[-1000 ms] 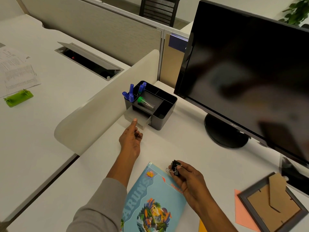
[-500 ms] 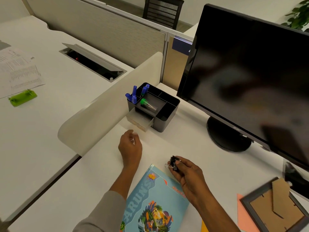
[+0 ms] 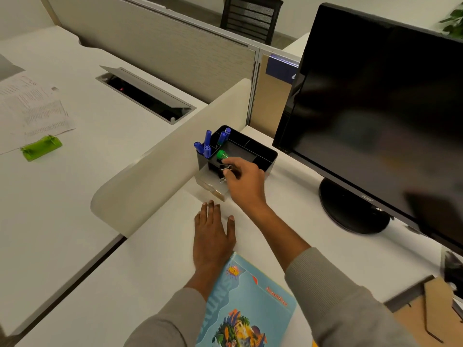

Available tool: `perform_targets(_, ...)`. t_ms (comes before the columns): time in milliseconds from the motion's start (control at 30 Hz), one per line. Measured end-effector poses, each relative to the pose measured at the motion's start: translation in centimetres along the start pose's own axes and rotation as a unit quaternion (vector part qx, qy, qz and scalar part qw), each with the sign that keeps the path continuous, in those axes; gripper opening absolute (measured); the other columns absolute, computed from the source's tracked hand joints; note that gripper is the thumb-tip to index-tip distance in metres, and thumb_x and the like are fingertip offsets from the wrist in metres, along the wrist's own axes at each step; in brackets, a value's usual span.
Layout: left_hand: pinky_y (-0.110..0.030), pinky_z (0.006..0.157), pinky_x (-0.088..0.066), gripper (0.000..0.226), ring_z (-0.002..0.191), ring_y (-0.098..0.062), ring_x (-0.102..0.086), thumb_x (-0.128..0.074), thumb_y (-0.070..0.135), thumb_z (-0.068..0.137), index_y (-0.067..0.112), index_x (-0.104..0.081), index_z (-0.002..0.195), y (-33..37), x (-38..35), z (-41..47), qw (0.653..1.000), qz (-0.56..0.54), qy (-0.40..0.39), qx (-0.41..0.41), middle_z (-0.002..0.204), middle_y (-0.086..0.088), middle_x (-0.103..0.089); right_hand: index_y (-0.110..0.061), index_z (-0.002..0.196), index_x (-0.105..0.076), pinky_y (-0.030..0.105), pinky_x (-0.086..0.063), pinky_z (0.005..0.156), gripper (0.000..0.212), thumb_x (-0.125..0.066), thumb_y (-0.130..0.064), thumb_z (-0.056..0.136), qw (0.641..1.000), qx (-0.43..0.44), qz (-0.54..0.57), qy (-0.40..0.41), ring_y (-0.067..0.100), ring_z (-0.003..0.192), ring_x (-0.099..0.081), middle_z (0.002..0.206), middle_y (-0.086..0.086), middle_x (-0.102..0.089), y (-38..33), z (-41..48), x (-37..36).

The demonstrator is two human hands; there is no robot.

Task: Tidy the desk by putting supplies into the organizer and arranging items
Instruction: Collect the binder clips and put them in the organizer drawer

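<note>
A black desk organizer (image 3: 265,156) stands by the low divider, holding several blue markers (image 3: 206,146) and a green-capped tube (image 3: 221,154). Its clear drawer (image 3: 213,185) is pulled out at the front. My right hand (image 3: 244,181) hovers over that drawer and pinches a black binder clip (image 3: 223,171) with wire handles. My left hand (image 3: 213,236) rests flat on the desk with fingers straight, just in front of the drawer. A light-blue illustrated book (image 3: 243,304) lies at the near edge, partly under my forearms.
A large dark monitor (image 3: 380,91) on a round base (image 3: 350,211) fills the right side. A picture frame back (image 3: 436,304) lies at the far right. Across the cream divider (image 3: 160,176), the other desk holds papers (image 3: 32,108), a green clip (image 3: 41,147) and an open cable hatch (image 3: 145,96).
My right hand carried the binder clip from above the book forward to the open drawer. My left hand drew back from the drawer and flattened onto the desk.
</note>
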State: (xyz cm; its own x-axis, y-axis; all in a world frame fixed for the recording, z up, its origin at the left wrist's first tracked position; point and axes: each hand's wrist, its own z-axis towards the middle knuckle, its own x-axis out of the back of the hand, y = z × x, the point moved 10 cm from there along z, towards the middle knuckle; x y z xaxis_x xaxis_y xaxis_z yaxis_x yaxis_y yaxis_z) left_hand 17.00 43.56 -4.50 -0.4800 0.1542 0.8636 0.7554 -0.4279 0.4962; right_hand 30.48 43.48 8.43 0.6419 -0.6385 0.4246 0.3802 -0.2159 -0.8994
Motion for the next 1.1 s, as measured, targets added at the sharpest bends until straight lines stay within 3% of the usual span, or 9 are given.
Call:
perform_targets(67,-0.036,0.126,-0.011,0.064,0.153,-0.021,-0.020,-0.030,0.052,0.103,0.012,-0.034,0.154,-0.1,-0.2,0.1,1.000,0.000,-0.011,0.006,0.163,-0.006,-0.028,-0.015,0.119,-0.071,0.014,-0.050,0.090,0.027,-0.063,-0.008,0.095,0.995,0.053,-0.071,-0.041,0.012,0.104,-0.065,0.116,0.005,-0.071,-1.1,0.5,-1.9)
perform_targets(200,-0.040,0.125,-0.018,0.067,0.152,-0.021,-0.020,-0.031,0.054,0.102,0.013,-0.032,0.154,-0.1,-0.1,0.2,1.000,-0.006,-0.021,0.008,0.163,-0.006,-0.029,-0.009,0.117,-0.071,0.035,-0.059,0.087,0.027,-0.057,0.000,0.095,0.968,0.131,-0.183,-0.109,0.026,0.099,-0.067,0.107,0.013,-0.071,-1.5,0.8,-5.2)
perform_targets(300,-0.041,0.125,-0.019,0.069,0.152,-0.021,-0.020,-0.032,0.057,0.101,0.014,-0.030,0.155,-0.2,-0.2,0.3,1.000,-0.010,-0.025,0.016,0.163,-0.005,-0.030,-0.009,0.111,-0.070,0.041,-0.060,0.082,0.026,-0.054,0.003,0.094,0.942,0.151,-0.260,-0.147,0.030,0.097,-0.067,0.099,0.013,-0.070,-1.2,0.9,-6.6)
perform_targets(367,-0.042,0.125,-0.018,0.070,0.153,-0.021,-0.019,-0.030,0.059,0.100,0.015,-0.029,0.155,-0.3,-0.4,0.3,0.999,-0.008,-0.027,0.016,0.163,-0.005,-0.029,-0.010,0.113,-0.068,0.041,-0.059,0.088,0.025,-0.055,0.001,0.095,0.934,0.146,-0.284,-0.158,0.033,0.102,-0.067,0.105,0.014,-0.069,-0.9,1.0,-6.9)
perform_targets(567,-0.042,0.124,-0.020,0.071,0.152,-0.020,-0.020,-0.031,0.060,0.099,0.015,-0.032,0.154,-0.4,-0.4,0.3,1.000,-0.002,-0.020,0.015,0.162,-0.004,-0.031,-0.011,0.130,-0.059,0.044,-0.054,0.096,0.038,-0.063,-0.004,0.093,0.934,0.141,-0.286,-0.160,0.033,0.115,-0.063,0.123,0.015,-0.065,-0.5,1.0,-7.0)
perform_targets(900,-0.035,0.123,-0.010,0.071,0.152,-0.020,-0.020,-0.034,0.061,0.099,0.016,-0.034,0.154,-0.2,-0.1,0.2,1.000,-0.007,-0.009,0.017,0.162,-0.004,-0.031,-0.008,0.120,-0.066,0.039,-0.058,0.090,0.029,-0.066,-0.004,0.091,0.949,0.181,-0.239,-0.094,0.027,0.104,-0.069,0.112,0.011,-0.072,-1.3,0.6,-4.5)
perform_targets(1033,-0.036,0.125,-0.011,0.071,0.152,-0.019,-0.018,-0.032,0.062,0.099,0.017,-0.032,0.155,-0.4,-0.3,0.2,1.000,-0.008,-0.013,0.019,0.163,-0.003,-0.030,-0.008,0.116,-0.071,0.037,-0.055,0.091,0.029,-0.068,0.000,0.088,0.937,0.194,-0.259,-0.132,0.026,0.106,-0.063,0.112,0.010,-0.072,-1.0,0.2,-5.3)
perform_targets(1100,-0.037,0.125,-0.013,0.071,0.152,-0.019,-0.019,-0.031,0.062,0.099,0.018,-0.031,0.155,-0.5,-0.4,0.3,1.000,-0.007,-0.011,0.019,0.162,-0.003,-0.032,-0.011,0.119,-0.071,0.030,-0.047,0.083,0.032,-0.068,-0.001,0.088,0.925,0.190,-0.283,-0.167,0.023,0.106,-0.055,0.114,0.005,-0.072,-0.6,0.0,-6.2)
